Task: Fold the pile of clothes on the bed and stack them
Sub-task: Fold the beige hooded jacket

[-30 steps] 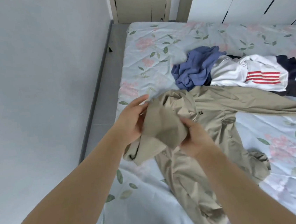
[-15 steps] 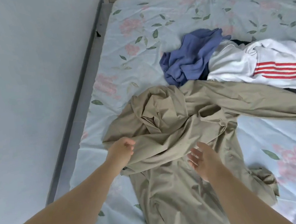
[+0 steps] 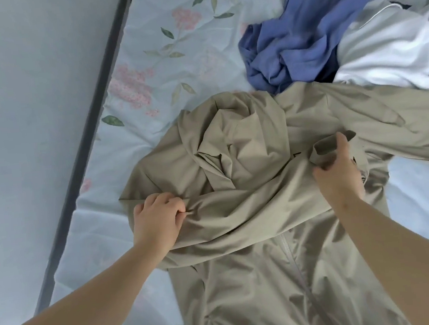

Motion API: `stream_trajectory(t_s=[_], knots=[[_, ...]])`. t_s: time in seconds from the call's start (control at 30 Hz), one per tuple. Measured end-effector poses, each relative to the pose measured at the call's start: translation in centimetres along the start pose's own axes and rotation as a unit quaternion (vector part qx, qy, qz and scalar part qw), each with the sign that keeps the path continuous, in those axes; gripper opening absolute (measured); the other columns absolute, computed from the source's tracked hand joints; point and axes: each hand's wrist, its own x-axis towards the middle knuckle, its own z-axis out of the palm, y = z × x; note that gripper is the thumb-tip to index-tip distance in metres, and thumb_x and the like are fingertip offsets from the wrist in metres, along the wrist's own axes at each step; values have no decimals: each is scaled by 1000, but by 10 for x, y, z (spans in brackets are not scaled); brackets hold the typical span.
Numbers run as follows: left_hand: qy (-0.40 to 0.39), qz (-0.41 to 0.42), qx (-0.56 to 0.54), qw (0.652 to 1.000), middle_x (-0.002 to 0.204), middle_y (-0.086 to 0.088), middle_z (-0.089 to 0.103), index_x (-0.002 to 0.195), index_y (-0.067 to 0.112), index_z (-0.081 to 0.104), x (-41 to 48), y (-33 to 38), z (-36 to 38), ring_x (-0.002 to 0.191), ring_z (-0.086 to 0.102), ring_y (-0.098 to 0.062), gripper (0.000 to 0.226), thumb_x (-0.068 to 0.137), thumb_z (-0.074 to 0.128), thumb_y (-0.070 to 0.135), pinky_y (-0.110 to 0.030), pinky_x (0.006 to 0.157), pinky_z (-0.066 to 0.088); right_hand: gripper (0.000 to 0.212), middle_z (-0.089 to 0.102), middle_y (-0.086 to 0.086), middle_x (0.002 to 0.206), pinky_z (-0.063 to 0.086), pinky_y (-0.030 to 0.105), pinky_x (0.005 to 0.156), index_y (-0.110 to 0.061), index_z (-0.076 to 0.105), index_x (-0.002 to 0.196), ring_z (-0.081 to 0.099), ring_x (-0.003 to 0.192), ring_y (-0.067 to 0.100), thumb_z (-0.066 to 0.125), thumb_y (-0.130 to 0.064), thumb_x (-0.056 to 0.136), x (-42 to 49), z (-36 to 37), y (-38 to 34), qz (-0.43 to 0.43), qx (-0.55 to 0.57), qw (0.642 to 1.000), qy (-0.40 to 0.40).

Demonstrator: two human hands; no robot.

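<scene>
A beige zip jacket [image 3: 253,211] lies spread and crumpled on the floral bed sheet [image 3: 171,61], its zipper running down toward me. One sleeve is folded across the chest and the other stretches off to the right. My left hand [image 3: 155,216] pinches the fabric at the jacket's left edge. My right hand [image 3: 338,170] grips a fold of the beige cloth near the jacket's upper right. Behind it lie a crumpled blue garment [image 3: 300,34] and a white garment [image 3: 395,50] with red stripes at the right edge.
The bed's left edge runs along a dark baseboard strip [image 3: 93,127] and a grey wall [image 3: 19,130]. Bare floral sheet shows to the upper left of the jacket and at the right [image 3: 424,206] beneath the outstretched sleeve.
The view has moved closer to the jacket. The lifted sleeve was laid across the chest. Both hands, briefly loose over the cloth, now hold the beige fabric again, the right one farther up.
</scene>
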Motion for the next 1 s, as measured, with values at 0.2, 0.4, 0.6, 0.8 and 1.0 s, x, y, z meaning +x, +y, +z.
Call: stream_trajectory(t_s=[0.2,0.4,0.6,0.8,1.0], knots=[[-11,-91,-191,977,91,4,61,85,20,56,30,-8,-33,88,52,-16,8,93,55,18,-24,76,31,15,57,11,88,39,34,71,-9,50,94,52,86,29,52,-23,91,22,-26,-16,-58,14,998,34],[20,-204,-278,938,110,0,59,102,25,60,44,-22,-51,111,52,-27,13,90,59,20,-39,96,40,18,57,9,98,51,40,67,-20,43,99,55,72,22,46,-27,83,56,-70,-23,53,268,950,149],[98,-251,-132,954,117,-18,51,110,8,53,6,4,-22,114,44,-37,49,76,74,37,-45,94,35,27,52,1,82,45,37,67,-26,45,90,52,70,23,59,-41,72,35,-40,-7,144,273,943,127],[33,14,23,999,75,-2,53,71,20,60,-33,9,12,64,54,-29,43,52,78,53,-35,58,47,29,58,5,78,46,25,50,-17,51,78,55,62,18,64,-42,86,-13,27,-31,175,298,926,-154],[69,143,-58,986,61,5,53,66,22,58,-39,-3,5,54,52,-19,19,80,48,30,-23,49,41,22,54,4,66,39,16,37,-17,49,68,49,52,13,52,-11,90,-18,32,-38,170,366,912,-74]])
